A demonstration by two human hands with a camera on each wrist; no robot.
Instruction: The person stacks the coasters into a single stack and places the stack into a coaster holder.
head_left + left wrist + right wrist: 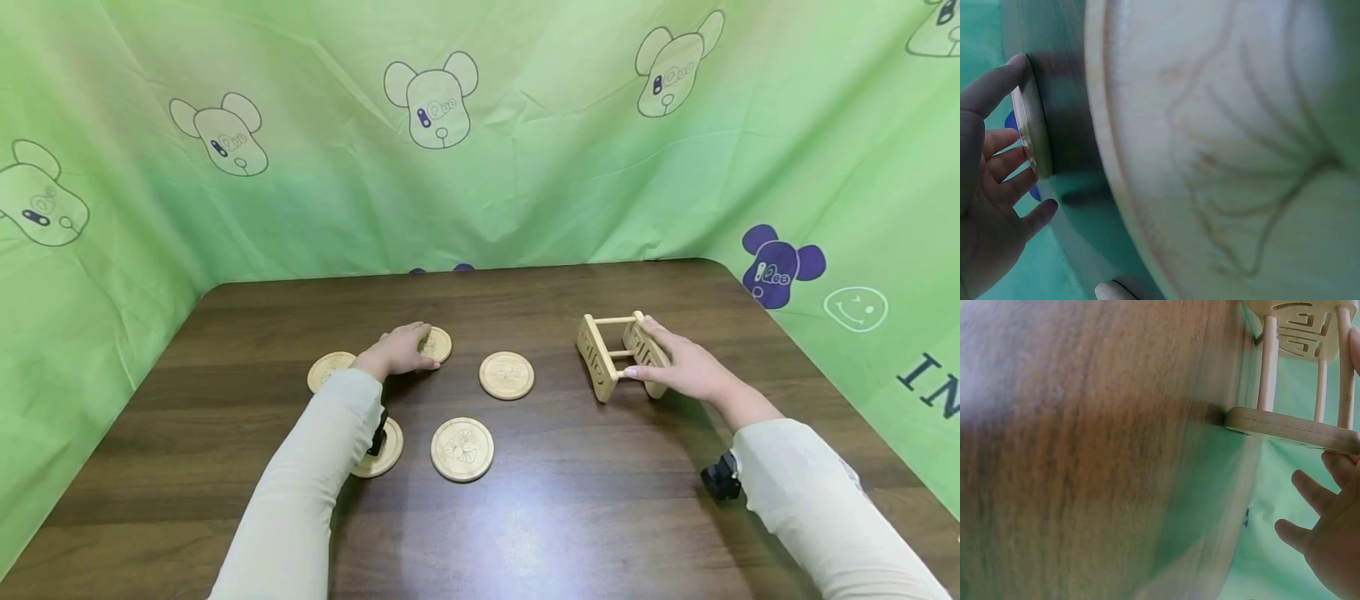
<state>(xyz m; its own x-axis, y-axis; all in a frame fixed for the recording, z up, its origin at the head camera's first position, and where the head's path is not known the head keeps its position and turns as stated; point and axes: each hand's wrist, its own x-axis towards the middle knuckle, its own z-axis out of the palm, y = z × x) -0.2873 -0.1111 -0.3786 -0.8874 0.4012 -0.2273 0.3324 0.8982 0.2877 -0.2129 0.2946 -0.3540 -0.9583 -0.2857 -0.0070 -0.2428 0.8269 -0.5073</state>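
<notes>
Here's the left hand (397, 351), grip part-closed, thumb and fingers around the far coaster (439, 344), left of the rack (600, 367); the right hand (693, 365) grips the rack's right side, half-closed. Looks like pick-up; next calls for a level lift rackward.

Far coaster (439, 344) part-hidden (by left hand (398, 350))
</notes>
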